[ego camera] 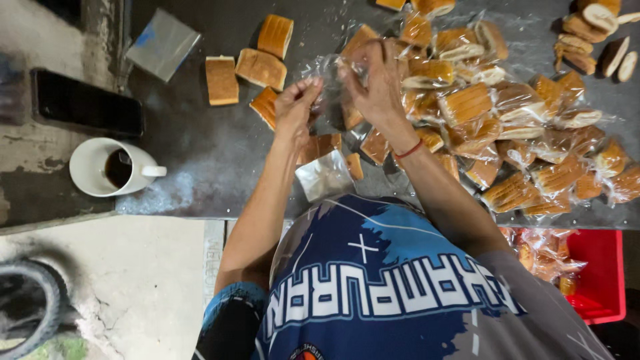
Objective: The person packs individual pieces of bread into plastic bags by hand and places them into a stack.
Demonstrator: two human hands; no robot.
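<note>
Bag: thin, crinkly clear plastic bag (331, 73), held above table (200, 153) centre.
L hand: left hand (295, 107), fingertips pinched on bag edge.
R hand: right hand (377, 83), fingers pinched on bag.
Buns: ridged golden buns (260, 67), bare near far edge; bagged buns (520, 140) piled at right edge.

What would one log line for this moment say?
left hand: pinching clear bag | right hand: gripping same bag | bagged bread pile: right | white mug: left

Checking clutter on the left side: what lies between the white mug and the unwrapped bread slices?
Only bare dark tabletop lies between the white mug and the unwrapped bread slices, as the head view shows.
</note>
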